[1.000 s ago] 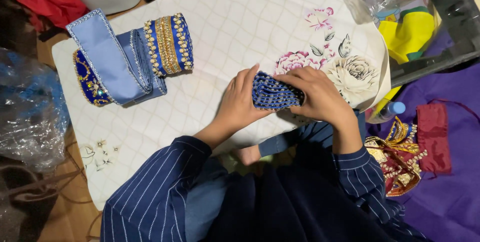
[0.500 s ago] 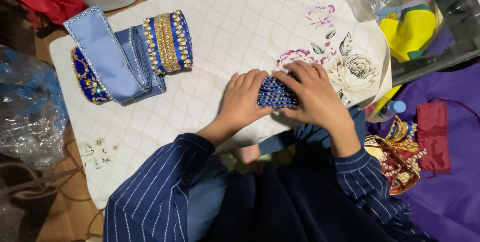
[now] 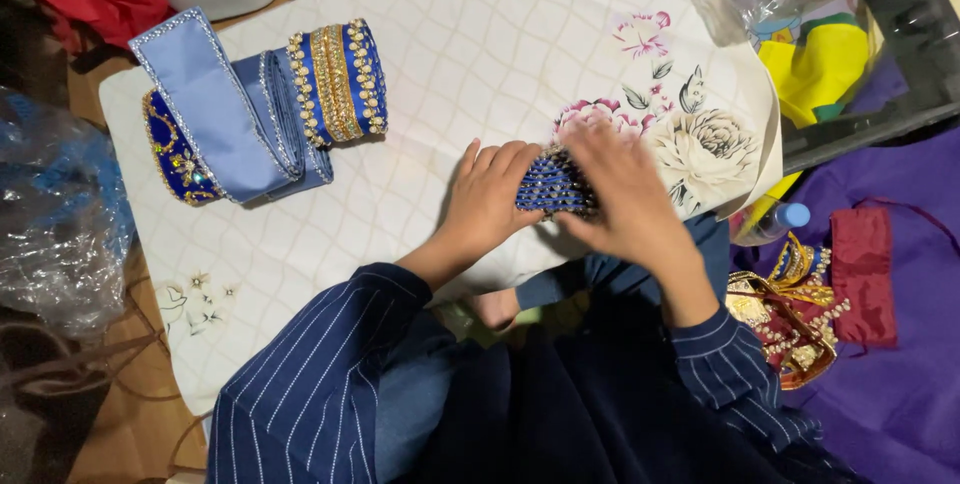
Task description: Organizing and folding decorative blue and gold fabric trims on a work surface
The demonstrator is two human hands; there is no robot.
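Note:
A small folded piece of dark blue studded fabric [image 3: 551,189] lies on the white quilted cloth [image 3: 470,54] with printed flowers. My left hand [image 3: 490,199] grips its left end, fingers curled over the top. Over its right end lies my right hand [image 3: 620,199], blurred, fingers covering part of the fabric. Both sleeves are navy with thin white stripes.
At the back left of the cloth lie a light blue sash [image 3: 215,104] and a blue band with gold trim [image 3: 338,79]. A plastic bag [image 3: 55,214] is at the left. Red and gold ornaments [image 3: 800,314], a red pouch [image 3: 865,274] and a bottle [image 3: 785,216] lie at the right on purple fabric.
The studded fabric went from raised between my hands down onto the cloth. My right hand has slid across its top and is blurred now.

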